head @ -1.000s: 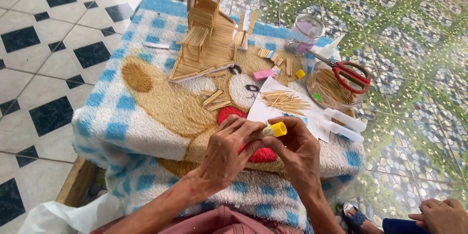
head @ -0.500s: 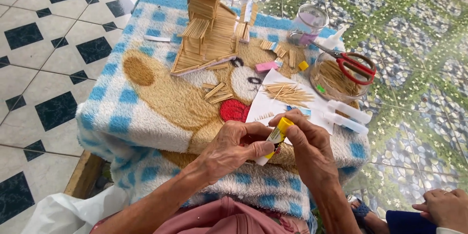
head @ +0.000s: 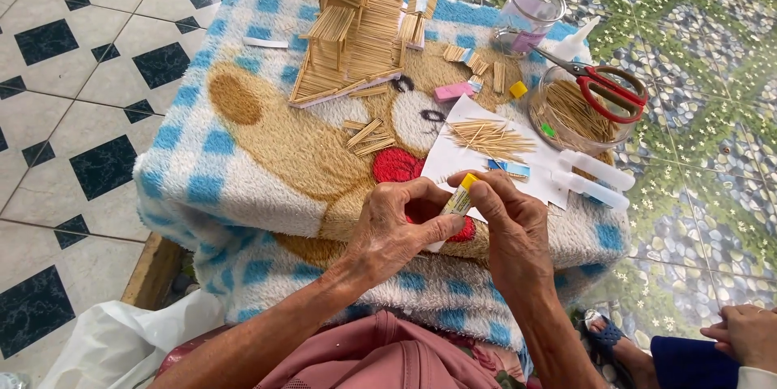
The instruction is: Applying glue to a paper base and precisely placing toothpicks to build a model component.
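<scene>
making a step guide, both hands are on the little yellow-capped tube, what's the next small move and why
Probably twist the yellow cap off: the left hand grips the glue tube, the right hand pinches its top, and loose sticks wait on the paper.

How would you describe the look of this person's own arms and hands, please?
Both forearms are bare, with no sleeves showing. The left hand and right hand wear no gloves, and no rings, watch or bracelets show. Their surfaces look creased, with knuckles standing out. A pink garment lies below them.

A small table under a blue checked bear towel (head: 243, 170) carries a toothpick house (head: 352, 29), white paper (head: 477, 158) and glass bowl (head: 579, 118).
</scene>
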